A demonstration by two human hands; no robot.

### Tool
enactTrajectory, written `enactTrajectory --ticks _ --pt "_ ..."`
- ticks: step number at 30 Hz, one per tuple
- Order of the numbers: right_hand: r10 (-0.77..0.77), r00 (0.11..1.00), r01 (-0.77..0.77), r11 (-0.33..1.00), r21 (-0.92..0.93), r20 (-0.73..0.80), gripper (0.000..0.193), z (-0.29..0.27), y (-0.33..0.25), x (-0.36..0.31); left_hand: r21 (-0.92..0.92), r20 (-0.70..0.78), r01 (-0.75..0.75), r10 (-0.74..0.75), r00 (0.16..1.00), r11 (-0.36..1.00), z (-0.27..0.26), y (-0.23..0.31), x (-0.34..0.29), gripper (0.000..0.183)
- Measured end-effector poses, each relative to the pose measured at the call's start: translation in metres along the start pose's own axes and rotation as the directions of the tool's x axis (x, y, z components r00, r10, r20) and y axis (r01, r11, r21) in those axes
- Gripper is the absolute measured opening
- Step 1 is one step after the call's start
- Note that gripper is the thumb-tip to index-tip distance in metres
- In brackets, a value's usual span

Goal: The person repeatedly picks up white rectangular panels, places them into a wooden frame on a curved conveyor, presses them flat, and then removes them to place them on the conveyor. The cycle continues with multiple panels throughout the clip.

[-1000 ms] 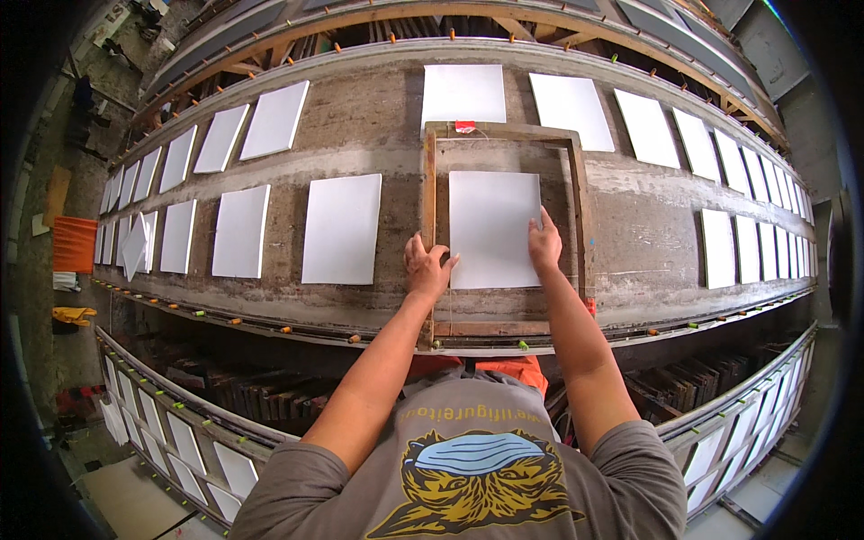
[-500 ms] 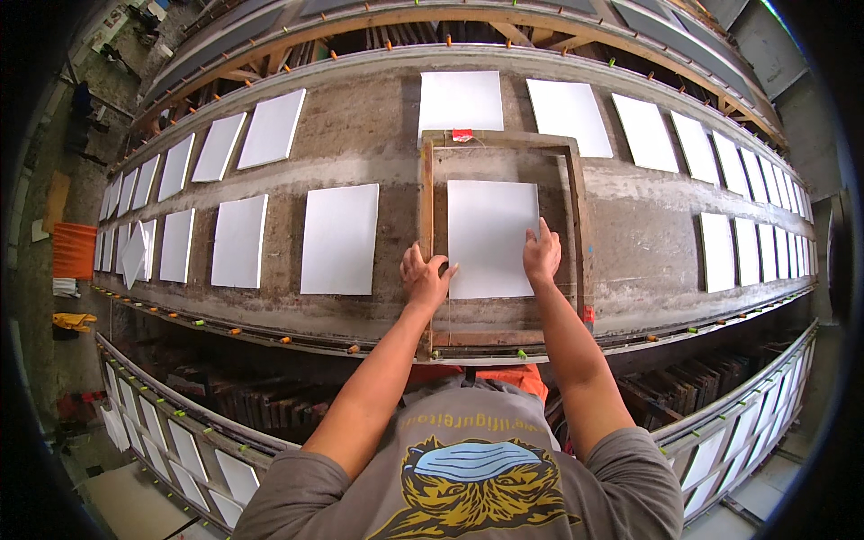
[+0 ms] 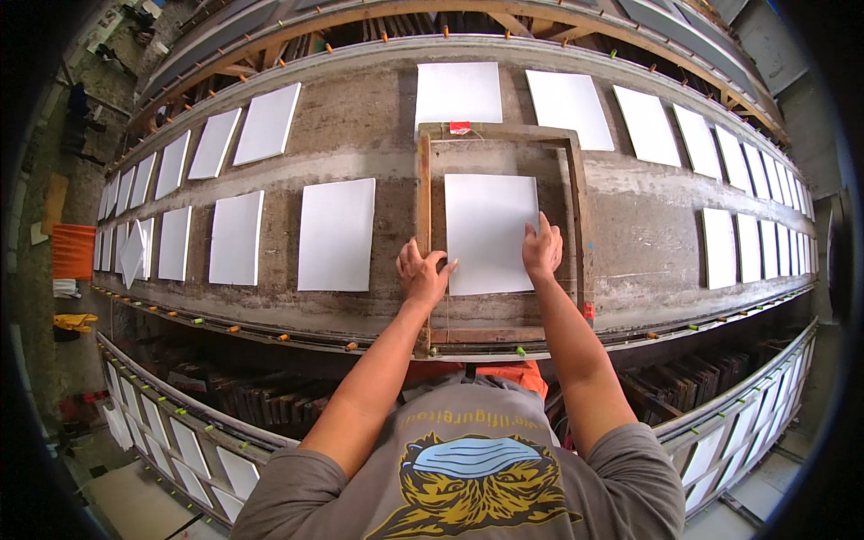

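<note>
A white rectangular sheet (image 3: 490, 236) lies flat inside a wooden frame (image 3: 425, 198) on the long table. At its lower left is my left hand (image 3: 423, 272), the fingers spread over the frame's left bar and the thumb reaching the sheet's left edge. My right hand (image 3: 543, 247) rests along the opposite edge, index finger stretched forward and the other fingers slightly bent. Neither hand lifts anything. A thin string runs down the inner left side of the frame, and red tape (image 3: 460, 128) marks its far bar.
More white sheets, such as one on the left (image 3: 337, 236) and one at the back (image 3: 569, 110), lie in two rows along the table (image 3: 643, 238). Orange and green pegs line its edges. Below the near edge are racks of dark frames (image 3: 270, 396) and lower boards with more sheets.
The whole view has shifted slightly, so the table sits a little higher in the picture. Both hands stay at the sheet's edges, with only slight finger movement.
</note>
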State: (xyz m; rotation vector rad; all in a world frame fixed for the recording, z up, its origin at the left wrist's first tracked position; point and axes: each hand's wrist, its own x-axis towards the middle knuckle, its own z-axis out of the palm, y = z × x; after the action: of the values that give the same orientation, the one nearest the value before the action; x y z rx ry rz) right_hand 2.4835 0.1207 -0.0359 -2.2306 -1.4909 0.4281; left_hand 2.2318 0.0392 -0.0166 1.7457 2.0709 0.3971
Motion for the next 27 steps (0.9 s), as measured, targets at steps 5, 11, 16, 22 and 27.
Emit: enactTrajectory --ticks 5,11,16,22,27 --pt "0.040 0.999 -0.040 0.999 0.011 0.009 0.049 -0.002 -0.005 -0.004 0.019 0.006 0.005 -0.005 1.000 1.000 0.000 0.001 0.001 0.041" --pt "0.014 1.000 -0.014 1.000 -0.017 0.010 0.054 -0.005 -0.006 -0.008 0.019 0.012 0.001 -0.001 1.000 1.000 0.001 -0.001 0.001 0.048" --pt "-0.054 0.999 0.054 0.995 -0.086 0.001 0.062 -0.015 -0.010 -0.005 0.201 -0.123 -0.123 0.150 0.981 0.972 -0.014 0.016 -0.007 0.059" --pt "-0.449 0.890 0.433 0.887 -0.158 -0.078 0.066 -0.025 -0.012 -0.001 0.120 0.016 -0.295 0.295 0.955 0.948 0.012 0.073 0.036 0.059" --pt "-0.517 0.843 0.537 0.823 -0.186 0.148 0.072 -0.010 -0.003 -0.002 0.196 0.148 -0.215 0.188 0.971 0.957 0.054 0.082 0.070 0.069"
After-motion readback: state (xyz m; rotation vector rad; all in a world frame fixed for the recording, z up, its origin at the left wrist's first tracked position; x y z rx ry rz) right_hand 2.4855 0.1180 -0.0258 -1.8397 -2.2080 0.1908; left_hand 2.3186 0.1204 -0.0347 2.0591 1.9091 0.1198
